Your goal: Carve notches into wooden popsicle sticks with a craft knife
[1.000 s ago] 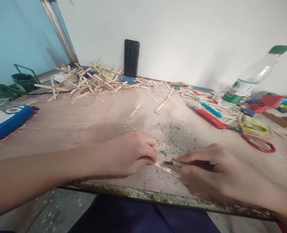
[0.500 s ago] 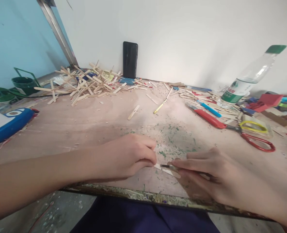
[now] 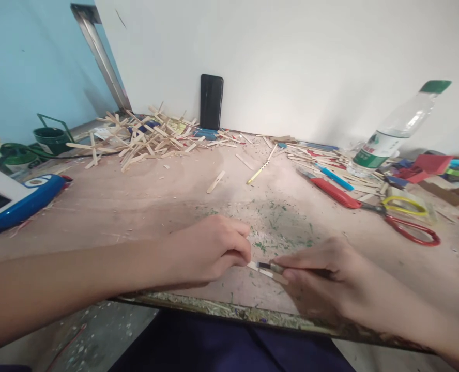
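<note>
Near the table's front edge, my left hand [image 3: 214, 248] has its fingers closed on one end of a pale wooden stick [image 3: 273, 275], pressing it to the table. My right hand [image 3: 330, 268] grips a slim craft knife [image 3: 276, 267] like a pen. The knife's dark tip rests on the stick, just right of my left fingertips. Green shavings [image 3: 279, 227] lie scattered on the table beyond both hands.
A heap of wooden sticks [image 3: 148, 137] lies at the back left, beside an upright phone [image 3: 211, 102]. On the right are a tilted bottle [image 3: 380, 147], red cutter [image 3: 334, 192], blue pen [image 3: 336, 177] and scissors [image 3: 411, 227]. A blue-white tool [image 3: 28, 199] sits left.
The camera view has shifted slightly, so the background sits a little lower. My right fingers have drawn closer together around the knife; my left hand still holds the stick.
</note>
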{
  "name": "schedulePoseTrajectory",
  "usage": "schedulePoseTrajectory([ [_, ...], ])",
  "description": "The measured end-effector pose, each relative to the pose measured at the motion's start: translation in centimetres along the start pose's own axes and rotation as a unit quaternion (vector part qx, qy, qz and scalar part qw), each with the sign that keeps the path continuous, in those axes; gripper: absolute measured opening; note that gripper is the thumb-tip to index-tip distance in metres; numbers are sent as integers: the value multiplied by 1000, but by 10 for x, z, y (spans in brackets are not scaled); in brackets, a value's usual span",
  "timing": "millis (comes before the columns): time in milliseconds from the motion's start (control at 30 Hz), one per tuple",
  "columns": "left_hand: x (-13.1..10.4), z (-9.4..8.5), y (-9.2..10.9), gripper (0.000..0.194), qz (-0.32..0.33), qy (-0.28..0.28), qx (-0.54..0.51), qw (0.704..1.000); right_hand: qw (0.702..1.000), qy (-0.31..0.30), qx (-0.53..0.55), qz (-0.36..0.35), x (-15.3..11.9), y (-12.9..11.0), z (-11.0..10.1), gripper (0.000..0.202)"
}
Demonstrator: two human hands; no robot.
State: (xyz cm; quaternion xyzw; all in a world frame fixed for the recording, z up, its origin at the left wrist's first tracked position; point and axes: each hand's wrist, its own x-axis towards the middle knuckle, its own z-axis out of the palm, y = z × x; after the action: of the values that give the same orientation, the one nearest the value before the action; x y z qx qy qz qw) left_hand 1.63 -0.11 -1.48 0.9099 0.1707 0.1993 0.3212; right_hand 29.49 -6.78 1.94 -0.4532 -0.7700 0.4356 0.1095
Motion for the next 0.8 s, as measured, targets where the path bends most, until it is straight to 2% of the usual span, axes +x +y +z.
schedulePoseTrajectory([
  [233,0,0,0,29,-5,-6,1,1000,988,-45,116,89,0,1,-1,53],
  [567,1,1,-1,29,8,-2,15,1000,972,-58,195,121,-1,-3,-1,61],
  [700,1,0,-1,29,9,-1,7,1000,975,-55,182,118,1,-3,-1,61],
  [800,0,-1,-1,28,-4,-9,-2,1000,989,-33,109,88,0,-1,-2,57],
])
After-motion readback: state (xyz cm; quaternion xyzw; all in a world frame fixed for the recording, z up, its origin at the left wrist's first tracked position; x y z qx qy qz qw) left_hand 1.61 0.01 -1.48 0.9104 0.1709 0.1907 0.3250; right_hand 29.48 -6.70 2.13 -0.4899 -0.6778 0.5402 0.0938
